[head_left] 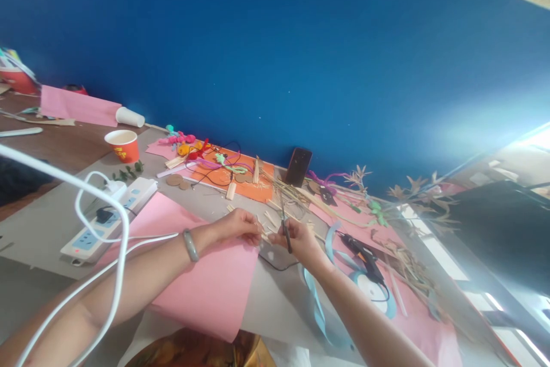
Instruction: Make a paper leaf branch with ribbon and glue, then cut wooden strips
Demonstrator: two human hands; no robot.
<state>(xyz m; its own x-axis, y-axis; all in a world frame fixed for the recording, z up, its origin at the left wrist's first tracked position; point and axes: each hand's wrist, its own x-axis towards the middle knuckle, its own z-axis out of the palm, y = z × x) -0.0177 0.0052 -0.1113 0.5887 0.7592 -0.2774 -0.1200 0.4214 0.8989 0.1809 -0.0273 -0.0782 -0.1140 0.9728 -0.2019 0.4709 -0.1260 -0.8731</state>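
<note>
My left hand (pixel 243 226), with a bracelet at its wrist, is closed in a pinch above the edge of a pink paper sheet (pixel 206 292). A small pale strip (pixel 265 236) shows at its fingertips; its exact kind is too small to make out. Close by on the right, my right hand (pixel 298 241) is closed around dark-handled scissors (pixel 286 234), whose blades point up and away from me. Its thumb and fingertip come near the same pale strip. Wood pieces and dry fibres lie just beyond both hands.
A white power strip (pixel 109 224) with looping white cables (pixel 122 252) stands at left, near a red paper cup (pixel 122 147). A phone (pixel 298 166) leans against the blue wall. Right of my hands lie a glue gun (pixel 365 255), blue ribbon (pixel 315 298) and dried stalks (pixel 412 269).
</note>
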